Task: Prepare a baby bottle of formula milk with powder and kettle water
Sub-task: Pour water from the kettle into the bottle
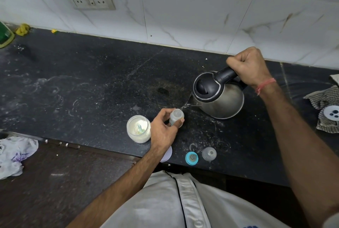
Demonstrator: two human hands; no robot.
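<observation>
Right hand [250, 69], clamping kettle [219, 94] handle, is pouring at 8 o'clock into bottle [176, 118] that left hand [163, 128] is gripping; advise slower tilt.

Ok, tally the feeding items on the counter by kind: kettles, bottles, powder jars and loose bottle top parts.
Kettle: 1
Baby bottle: 1
Powder jar: 1
Loose bottle top parts: 2, the blue ring and the clear cap
Total: 5

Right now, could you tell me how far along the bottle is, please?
Done: powder jar open, teat ring and cap off. In hand: right hand tips the kettle, pouring into the bottle held by the left hand. Left: closing the bottle.
</observation>
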